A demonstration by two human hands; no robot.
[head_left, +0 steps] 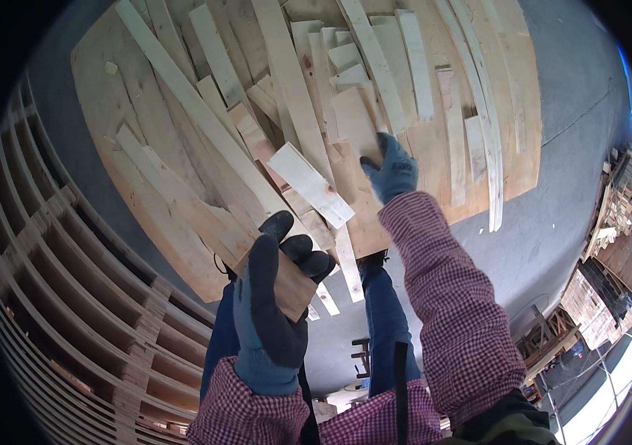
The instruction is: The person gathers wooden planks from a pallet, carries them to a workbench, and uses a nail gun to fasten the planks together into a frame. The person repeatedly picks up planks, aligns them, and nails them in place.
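My left hand [267,311], in a blue and black glove, is closed around a short piece of wooden board [292,285] near my body. Farther out, my right hand [392,172], gloved the same way, has its fingers and thumb at the lower end of a flat wooden board [355,117] among the scraps. A short pale plank [312,184] lies slanted between my two hands, on top of other strips. Long pale wooden strips [297,96] spread across the large plywood sheet [434,208] below. The glove hides part of the piece in my left hand.
Slatted wooden pallets [108,311] stand along the left side. Heaps of scrap wood [616,200] lie at the far right on the grey floor [575,141]. A curved strip [490,148] overhangs the sheet's near edge, close to my legs [386,319].
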